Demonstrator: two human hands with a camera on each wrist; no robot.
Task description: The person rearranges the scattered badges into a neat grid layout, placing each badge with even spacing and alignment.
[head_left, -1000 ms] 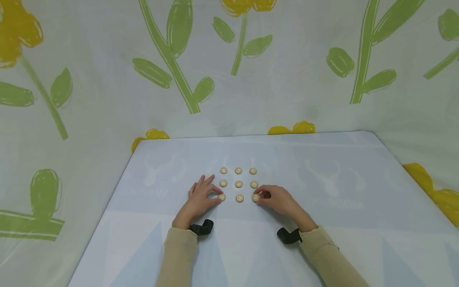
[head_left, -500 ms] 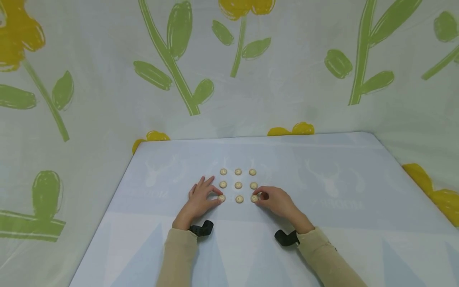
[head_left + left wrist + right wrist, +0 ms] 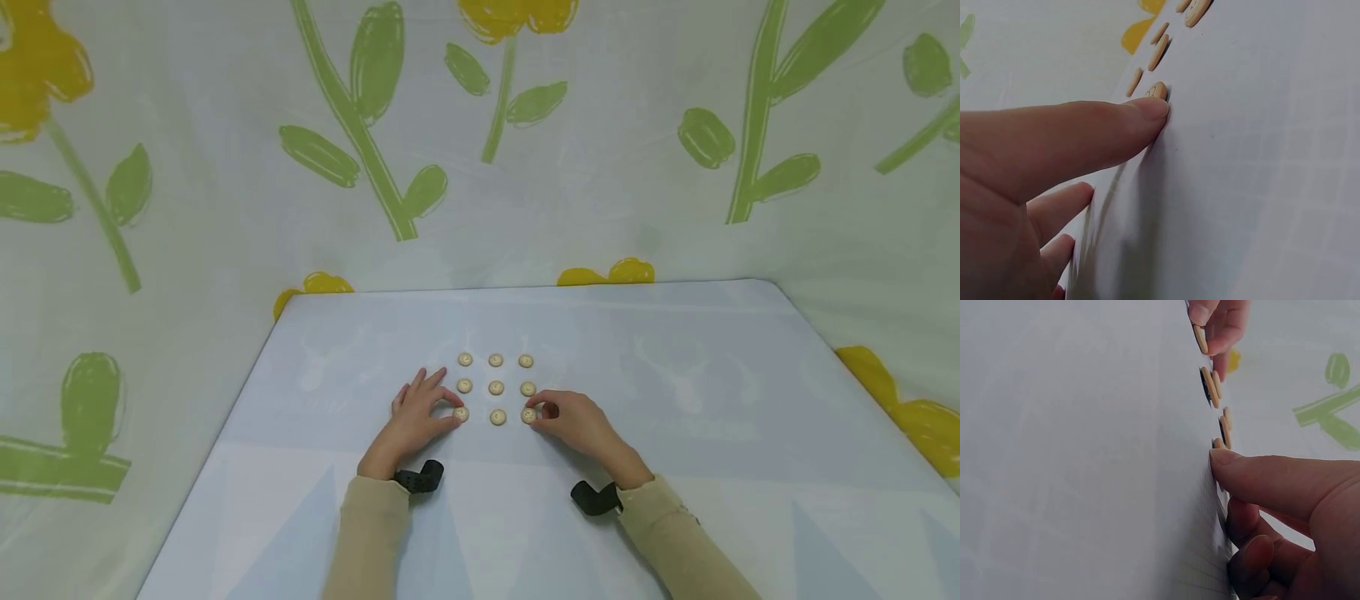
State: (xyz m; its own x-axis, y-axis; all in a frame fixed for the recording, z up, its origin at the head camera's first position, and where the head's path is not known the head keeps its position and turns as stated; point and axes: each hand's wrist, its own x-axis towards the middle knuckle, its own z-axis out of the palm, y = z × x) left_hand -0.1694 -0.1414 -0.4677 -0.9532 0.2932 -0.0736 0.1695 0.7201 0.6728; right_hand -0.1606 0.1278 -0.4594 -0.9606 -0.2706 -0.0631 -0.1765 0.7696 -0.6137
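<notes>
Small round tan discs with thin dark markings lie flat in three rows of three. My left hand (image 3: 417,414) pinches the near-left disc (image 3: 462,414) between thumb and forefinger, its other fingers spread out. In the left wrist view the thumb covers part of that disc (image 3: 1159,90). At the near-right corner my right hand (image 3: 577,418) pinches another disc (image 3: 528,415), with the remaining fingers curled under. Its thumb hides most of this disc (image 3: 1218,443) in the right wrist view. Between the two hands lies the near-middle disc (image 3: 498,417), untouched.
The middle row, with its centre disc (image 3: 496,388), and the far row, with its centre disc (image 3: 496,360), lie just beyond the fingers. A pale printed cloth covers the table (image 3: 720,367). Behind it hangs a flower-patterned curtain (image 3: 600,192).
My right hand has shifted slightly left with its disc, narrowing the distance to the near-middle disc. The left hand keeps its pinch in the same place.
</notes>
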